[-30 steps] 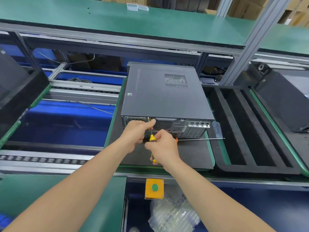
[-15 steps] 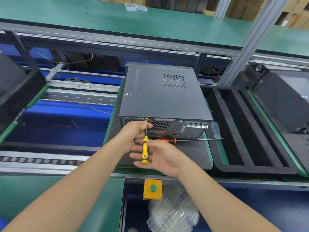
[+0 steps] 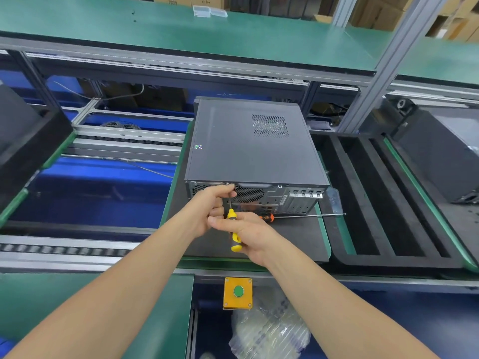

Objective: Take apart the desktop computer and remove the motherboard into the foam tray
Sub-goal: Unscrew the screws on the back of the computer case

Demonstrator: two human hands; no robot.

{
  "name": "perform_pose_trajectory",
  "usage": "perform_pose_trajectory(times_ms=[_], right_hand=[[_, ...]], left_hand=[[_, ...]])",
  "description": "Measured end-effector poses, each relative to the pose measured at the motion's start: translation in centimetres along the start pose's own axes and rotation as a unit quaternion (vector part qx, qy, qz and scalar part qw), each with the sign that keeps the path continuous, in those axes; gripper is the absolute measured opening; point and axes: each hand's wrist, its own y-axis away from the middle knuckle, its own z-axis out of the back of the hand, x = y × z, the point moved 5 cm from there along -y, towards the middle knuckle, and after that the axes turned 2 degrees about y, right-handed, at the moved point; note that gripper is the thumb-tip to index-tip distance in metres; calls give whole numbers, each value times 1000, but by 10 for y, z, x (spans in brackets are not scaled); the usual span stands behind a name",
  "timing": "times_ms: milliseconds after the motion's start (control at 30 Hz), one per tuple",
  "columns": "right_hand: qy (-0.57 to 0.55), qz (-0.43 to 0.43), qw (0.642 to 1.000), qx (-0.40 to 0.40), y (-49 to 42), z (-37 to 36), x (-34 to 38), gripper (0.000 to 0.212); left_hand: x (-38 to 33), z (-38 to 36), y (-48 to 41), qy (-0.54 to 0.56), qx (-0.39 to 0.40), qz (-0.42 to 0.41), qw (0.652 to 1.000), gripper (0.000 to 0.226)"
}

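Computer (image 3: 248,146) on pad (image 3: 293,239) beside foam tray (image 3: 388,261)

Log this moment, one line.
right hand: grips yellow screwdriver | left hand: pinches its shaft at computer case rear | cover: on

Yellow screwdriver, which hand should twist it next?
Probably the right hand: it grips the handle of the yellow screwdriver, while the left hand only steadies its shaft at the computer case.
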Motion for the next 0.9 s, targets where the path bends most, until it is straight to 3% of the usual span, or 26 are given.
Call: perform_pose_trajectory(times_ms=[100, 333, 433, 533, 900], right_hand=[[-27, -20, 999, 5, -3, -5, -6, 25], [-220, -74, 968, 93, 1, -9, -16, 34], [-218, -60, 972, 66, 1, -2, -19, 38], [-207, -51, 976, 51, 1, -2, -19, 24], [-153, -53, 986, 31, 2, 4, -32, 26]], left_hand=[[0, 0, -1, -38, -23, -15, 999, 27], [1, -2, -4, 21, 7, -37, 999, 27], [3, -2, -4, 93, -2, -16, 996, 30], [5, -6, -5, 155, -15, 1, 988, 23], [16, -12, -5, 212, -8, 17, 977, 13]])
